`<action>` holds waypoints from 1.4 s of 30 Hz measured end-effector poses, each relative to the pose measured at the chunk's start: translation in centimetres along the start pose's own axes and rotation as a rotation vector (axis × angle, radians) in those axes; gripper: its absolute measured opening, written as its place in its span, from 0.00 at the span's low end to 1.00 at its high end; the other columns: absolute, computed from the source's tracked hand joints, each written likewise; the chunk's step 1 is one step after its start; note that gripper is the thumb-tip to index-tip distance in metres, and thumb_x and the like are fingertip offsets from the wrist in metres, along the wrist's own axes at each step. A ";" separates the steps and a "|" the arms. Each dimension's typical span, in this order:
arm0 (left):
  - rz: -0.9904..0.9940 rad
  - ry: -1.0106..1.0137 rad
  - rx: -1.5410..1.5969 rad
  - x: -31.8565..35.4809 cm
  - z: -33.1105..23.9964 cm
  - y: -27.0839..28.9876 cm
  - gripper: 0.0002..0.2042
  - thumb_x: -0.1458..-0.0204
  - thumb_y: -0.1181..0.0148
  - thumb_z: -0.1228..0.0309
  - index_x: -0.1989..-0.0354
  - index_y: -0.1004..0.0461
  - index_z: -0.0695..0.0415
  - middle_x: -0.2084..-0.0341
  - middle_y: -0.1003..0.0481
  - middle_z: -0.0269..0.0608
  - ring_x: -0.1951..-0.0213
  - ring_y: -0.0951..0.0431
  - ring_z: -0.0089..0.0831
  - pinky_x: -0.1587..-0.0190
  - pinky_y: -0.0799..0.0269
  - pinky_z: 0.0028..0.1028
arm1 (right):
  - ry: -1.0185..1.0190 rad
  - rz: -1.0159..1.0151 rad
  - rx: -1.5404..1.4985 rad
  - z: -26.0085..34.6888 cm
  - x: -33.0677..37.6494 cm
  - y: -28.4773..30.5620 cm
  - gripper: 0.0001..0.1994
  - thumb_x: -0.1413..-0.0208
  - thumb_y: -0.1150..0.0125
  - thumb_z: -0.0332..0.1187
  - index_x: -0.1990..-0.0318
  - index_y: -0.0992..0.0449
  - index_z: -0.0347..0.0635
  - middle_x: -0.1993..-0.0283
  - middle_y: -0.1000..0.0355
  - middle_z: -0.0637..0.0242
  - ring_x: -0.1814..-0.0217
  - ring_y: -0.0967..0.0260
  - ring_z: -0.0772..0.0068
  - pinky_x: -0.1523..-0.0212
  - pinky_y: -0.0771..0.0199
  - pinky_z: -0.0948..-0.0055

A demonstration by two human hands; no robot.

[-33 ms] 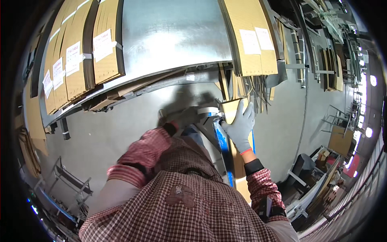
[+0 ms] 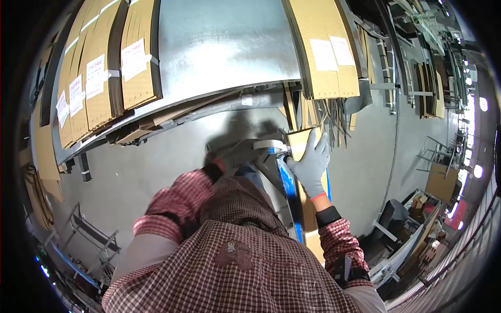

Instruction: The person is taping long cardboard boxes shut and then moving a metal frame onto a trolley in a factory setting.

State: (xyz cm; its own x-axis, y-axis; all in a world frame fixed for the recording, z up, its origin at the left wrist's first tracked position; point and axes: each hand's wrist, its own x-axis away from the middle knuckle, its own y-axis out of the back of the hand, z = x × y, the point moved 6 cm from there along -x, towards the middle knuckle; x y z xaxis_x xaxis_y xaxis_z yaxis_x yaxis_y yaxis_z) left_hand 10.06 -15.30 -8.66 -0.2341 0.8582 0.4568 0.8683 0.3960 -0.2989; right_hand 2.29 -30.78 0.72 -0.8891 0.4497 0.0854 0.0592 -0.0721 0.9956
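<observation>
A grey work glove covers my right hand (image 2: 311, 164), which lies on the end of a stack of tan cardboard strips (image 2: 300, 140). Its fingers are stretched out and apart, with the thumb at the strips' left edge. The strips lie lengthwise in front of me between blue-edged rails (image 2: 288, 182) of a narrow stand. My left hand (image 2: 237, 154), also gloved, is in dark shadow and partly blurred; it appears closed at the left side of a white tape roll (image 2: 268, 145). The roll is just left of the strips' far end.
A metal-topped table (image 2: 224, 41) stands ahead, with bundled, labelled cardboard strips (image 2: 96, 78) at left and another bundle (image 2: 326, 52) at right. Loose dark strips (image 2: 334, 117) hang below the right bundle. A metal frame (image 2: 91, 229) stands on the floor at left, and scrap material (image 2: 412, 219) at right.
My left forearm and hand have shifted slightly left, and the tape roll has moved a little left and nearer with them. My right hand stays in place on the cardboard strips.
</observation>
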 end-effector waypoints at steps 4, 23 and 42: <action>-0.278 -0.846 -0.204 -2.1 -7.2 -5.5 0.17 0.46 0.40 0.67 0.49 0.28 0.56 0.73 0.23 0.41 0.67 0.22 0.32 0.63 0.26 0.29 | 0.125 -0.077 -0.188 -1.2 1.0 -2.1 0.45 0.61 0.31 0.46 0.35 0.43 0.36 0.36 0.45 0.39 0.36 0.45 0.41 0.39 0.43 0.51; -0.557 -0.427 -1.159 -8.1 -8.3 -11.9 0.12 0.50 0.45 0.64 0.59 0.28 0.55 0.85 0.30 0.40 0.82 0.28 0.36 0.79 0.33 0.36 | 0.676 0.710 0.567 -18.1 -12.1 -9.2 0.09 0.49 0.44 0.37 0.66 0.21 0.45 0.70 0.24 0.56 0.66 0.25 0.49 0.67 0.26 0.57; 0.060 -0.825 0.742 4.3 -26.3 20.1 0.37 0.40 0.63 0.41 0.36 0.43 0.62 0.40 0.35 0.49 0.41 0.33 0.38 0.39 0.37 0.38 | -0.242 1.105 -1.254 -9.8 15.5 1.8 0.47 0.63 0.25 0.37 0.33 0.45 0.37 0.35 0.42 0.60 0.33 0.46 0.66 0.38 0.39 0.67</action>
State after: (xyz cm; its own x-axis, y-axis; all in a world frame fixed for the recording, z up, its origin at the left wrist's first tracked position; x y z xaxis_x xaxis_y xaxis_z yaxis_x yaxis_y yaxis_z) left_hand 37.99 -12.27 9.28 -0.6594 0.7274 -0.1900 0.4753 0.2075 -0.8550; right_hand -15.86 -32.61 3.46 -0.5796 -0.1876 0.7930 0.0839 -0.9817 -0.1709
